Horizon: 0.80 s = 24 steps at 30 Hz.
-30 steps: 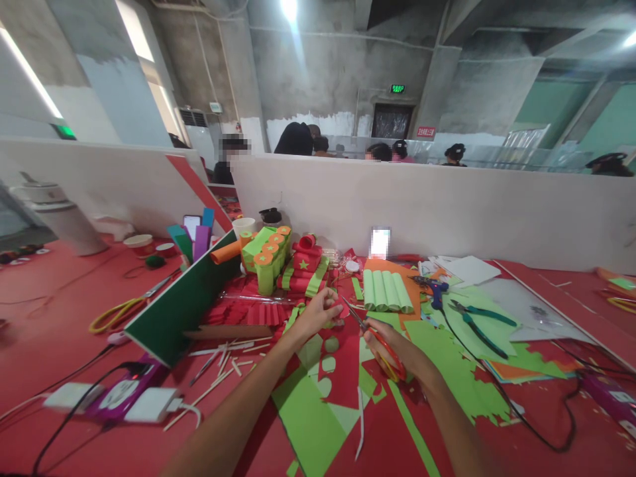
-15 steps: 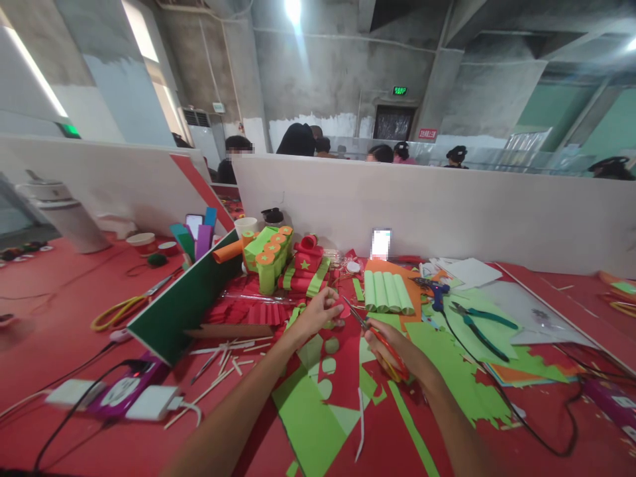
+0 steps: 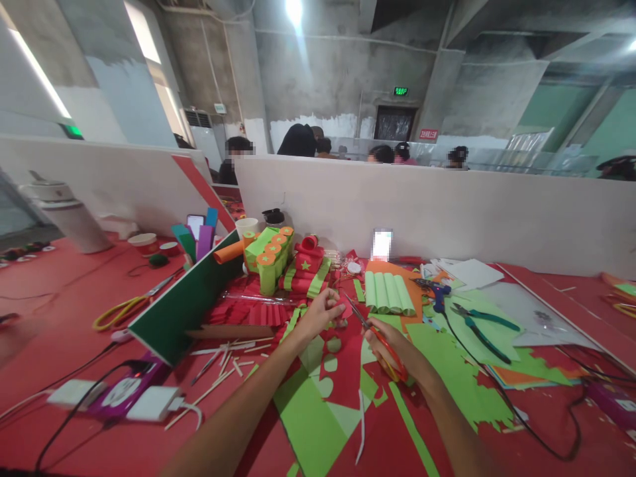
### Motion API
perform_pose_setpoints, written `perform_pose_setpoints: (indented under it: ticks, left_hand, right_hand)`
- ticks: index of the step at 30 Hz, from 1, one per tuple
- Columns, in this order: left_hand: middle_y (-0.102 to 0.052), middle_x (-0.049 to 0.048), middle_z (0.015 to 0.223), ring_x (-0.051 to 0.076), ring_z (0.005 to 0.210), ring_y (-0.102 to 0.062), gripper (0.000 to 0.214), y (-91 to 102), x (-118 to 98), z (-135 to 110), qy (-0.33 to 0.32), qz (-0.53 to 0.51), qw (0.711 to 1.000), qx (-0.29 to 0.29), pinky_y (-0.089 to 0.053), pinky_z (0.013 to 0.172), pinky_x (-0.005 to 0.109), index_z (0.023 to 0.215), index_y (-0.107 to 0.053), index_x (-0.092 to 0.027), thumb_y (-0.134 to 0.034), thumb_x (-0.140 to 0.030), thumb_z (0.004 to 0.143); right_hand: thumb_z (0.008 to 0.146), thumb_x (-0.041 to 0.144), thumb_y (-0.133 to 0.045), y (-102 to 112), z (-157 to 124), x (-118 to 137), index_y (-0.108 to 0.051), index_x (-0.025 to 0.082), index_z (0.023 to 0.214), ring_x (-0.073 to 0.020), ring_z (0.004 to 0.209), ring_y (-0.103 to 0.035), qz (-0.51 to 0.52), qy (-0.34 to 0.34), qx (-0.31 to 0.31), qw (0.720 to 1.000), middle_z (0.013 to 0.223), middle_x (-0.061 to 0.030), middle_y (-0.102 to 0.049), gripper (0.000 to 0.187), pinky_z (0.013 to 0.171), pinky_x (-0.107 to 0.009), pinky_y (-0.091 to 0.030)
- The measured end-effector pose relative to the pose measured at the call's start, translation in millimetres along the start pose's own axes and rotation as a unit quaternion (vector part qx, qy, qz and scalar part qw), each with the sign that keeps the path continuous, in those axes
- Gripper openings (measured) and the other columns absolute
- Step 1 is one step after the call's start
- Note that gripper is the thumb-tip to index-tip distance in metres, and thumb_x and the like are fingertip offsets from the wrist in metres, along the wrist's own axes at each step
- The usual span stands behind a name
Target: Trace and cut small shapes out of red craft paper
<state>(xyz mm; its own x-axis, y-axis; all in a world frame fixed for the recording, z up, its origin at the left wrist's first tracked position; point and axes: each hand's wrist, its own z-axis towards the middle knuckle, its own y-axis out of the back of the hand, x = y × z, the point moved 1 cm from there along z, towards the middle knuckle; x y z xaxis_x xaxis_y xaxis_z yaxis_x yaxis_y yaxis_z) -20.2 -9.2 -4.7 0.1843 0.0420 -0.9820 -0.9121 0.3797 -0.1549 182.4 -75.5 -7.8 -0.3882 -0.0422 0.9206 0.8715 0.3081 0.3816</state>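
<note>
Cutting is in hand: a small red paper piece [image 3: 341, 311] is pinched in the fingertips of the left hand [image 3: 320, 313] above the table [image 3: 74, 344], and red-handled scissors [image 3: 371, 329] are gripped by the right hand [image 3: 400, 352], blades pointed at it. A steady pinch is judged necessary. Green paper rolls [image 3: 387, 293], a glue gun [image 3: 433, 289] and green scraps [image 3: 308, 411] are crowded close around.
</note>
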Motion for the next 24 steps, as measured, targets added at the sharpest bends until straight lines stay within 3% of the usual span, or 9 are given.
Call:
perform_pose_setpoints:
  ticks: [12,24]
  left_hand:
    - [-0.055,-0.0079,0.062,0.012,0.052,-0.061,0.043,5.7,3.6,3.8,0.015,-0.002,1.000,0.022,-0.046,0.053,0.023,0.087,-0.042,-0.021,-0.076,-0.044,0.074]
    - [-0.053,-0.0086,0.062,0.011,0.052,-0.061,0.045,3.5,2.9,2.3,0.014,-0.007,1.000,0.025,-0.044,0.053,0.022,0.088,-0.041,-0.021,-0.077,-0.045,0.073]
  right_hand:
    - [0.084,0.069,-0.053,1.4,3.5,-7.3,-0.057,0.023,0.099,-0.0095,0.039,-0.038,0.004,0.000,0.002,1.000,0.056,0.0054,-0.048,0.048,0.040,-0.022,-0.034]
    - [0.084,0.067,-0.054,2.7,5.2,-8.3,-0.059,0.023,0.095,-0.0131,0.047,-0.046,-0.016,0.015,-0.001,1.000,0.059,0.0033,-0.051,0.045,0.049,-0.025,-0.041]
